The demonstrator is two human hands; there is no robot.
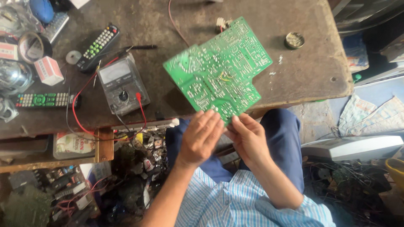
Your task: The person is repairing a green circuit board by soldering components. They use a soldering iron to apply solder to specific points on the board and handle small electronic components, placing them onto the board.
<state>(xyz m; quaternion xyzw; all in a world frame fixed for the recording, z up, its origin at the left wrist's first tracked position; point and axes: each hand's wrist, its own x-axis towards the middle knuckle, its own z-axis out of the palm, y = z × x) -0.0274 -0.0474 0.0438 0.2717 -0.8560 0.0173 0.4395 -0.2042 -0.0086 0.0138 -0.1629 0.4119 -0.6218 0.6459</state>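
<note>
Both hands hold up a green printed circuit board (219,69), its solder side facing the camera, tilted over the near edge of a worn brown wooden workbench (303,80). The left hand (201,136) lies with its fingers flat and close together against the board's lower edge, palm turned away. The right hand (248,136) grips the same lower edge just beside it, fingers curled around the rim. A few short yellow wires sit near the board's middle, and a white connector peeks out behind its top corner.

On the bench to the left lies a grey analogue multimeter (123,85) with a black dial, its red lead (78,101) looping out and back beside it. Above it rests a black remote control with coloured buttons (99,46), and further left a second black remote with green keys (44,100). A small round tin (294,40) sits well apart on the bench's right side. The person wears a blue-and-white striped shirt (235,201) and blue trousers (286,143); a heap of loose electronic parts (126,185) fills the space under the bench.
</note>
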